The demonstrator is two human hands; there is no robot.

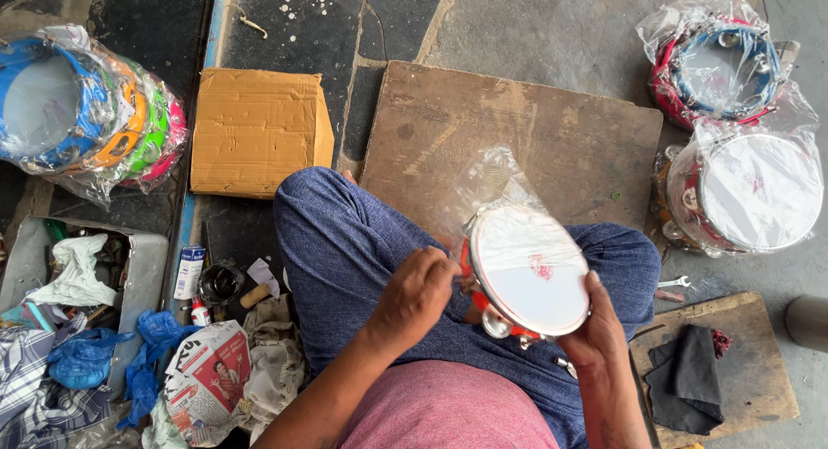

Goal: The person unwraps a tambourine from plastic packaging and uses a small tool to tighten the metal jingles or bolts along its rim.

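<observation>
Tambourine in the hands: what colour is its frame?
Red frame on the tambourine, white drumhead; head view, the only one.

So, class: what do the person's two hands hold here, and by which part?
Both hold one small tambourine with a red rim and white skin. The right hand cups its lower right rim; the left hand grips the left rim, where clear plastic wrap trails off.
</observation>
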